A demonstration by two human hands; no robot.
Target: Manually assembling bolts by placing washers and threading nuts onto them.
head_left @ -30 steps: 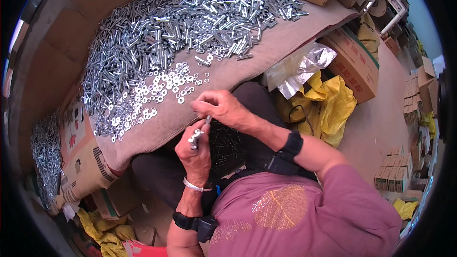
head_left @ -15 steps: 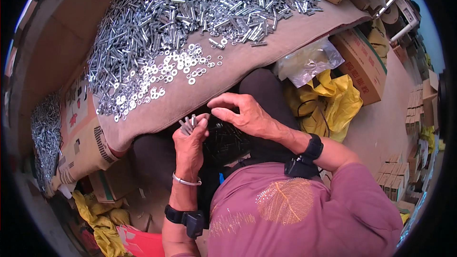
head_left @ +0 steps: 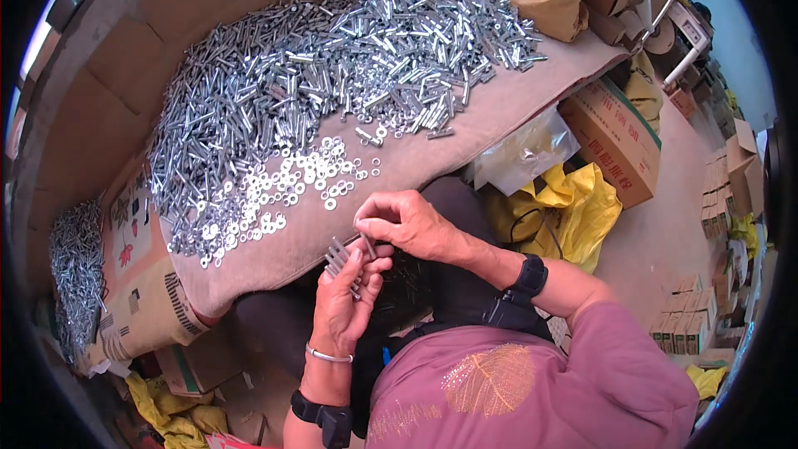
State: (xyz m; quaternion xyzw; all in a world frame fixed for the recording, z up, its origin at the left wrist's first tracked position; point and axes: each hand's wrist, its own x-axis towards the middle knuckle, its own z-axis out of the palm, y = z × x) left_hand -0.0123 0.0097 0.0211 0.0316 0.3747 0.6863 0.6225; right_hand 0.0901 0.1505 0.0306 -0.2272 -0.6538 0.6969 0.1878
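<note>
Person: wearing a mauve top [head_left: 532, 382] with a gold leaf print, sitting at the bottom of the view with both forearms coming up from the lower edge
Wrists: one thin silver bangle [head_left: 328, 356] and one black band [head_left: 326, 417] sitting on the left arm; one black band [head_left: 529, 276] sitting on the right
Left hand [head_left: 345, 303]: closing around a small bundle of bolts [head_left: 339, 256], thumb and fingers clamped on it, just below the near edge of the cloth
Bundle: roughly four or five short silver bolts lying side by side, ends sticking out up and left past the fingers; exact count too small to tell
Right hand [head_left: 411, 224]: hovering just above the left, thumb and forefinger pinching together on one thin dark-looking piece [head_left: 369, 246] that is pointing down toward the bundle
Cloth [head_left: 465, 137]: one brownish sheet covering the work surface, drooping over the near edge
Washers [head_left: 295, 187]: many dozens of small silver rings lying scattered in a loose patch, just beyond the hands
Bolt heap [head_left: 349, 58]: one broad pile of hundreds of silver bolts spreading behind the washers
Second heap [head_left: 75, 274]: one smaller pile lying far left on printed cardboard
Right side: one yellow bag [head_left: 573, 208], one clear plastic bag [head_left: 524, 154], one printed carton [head_left: 615, 137] standing on the floor
</note>
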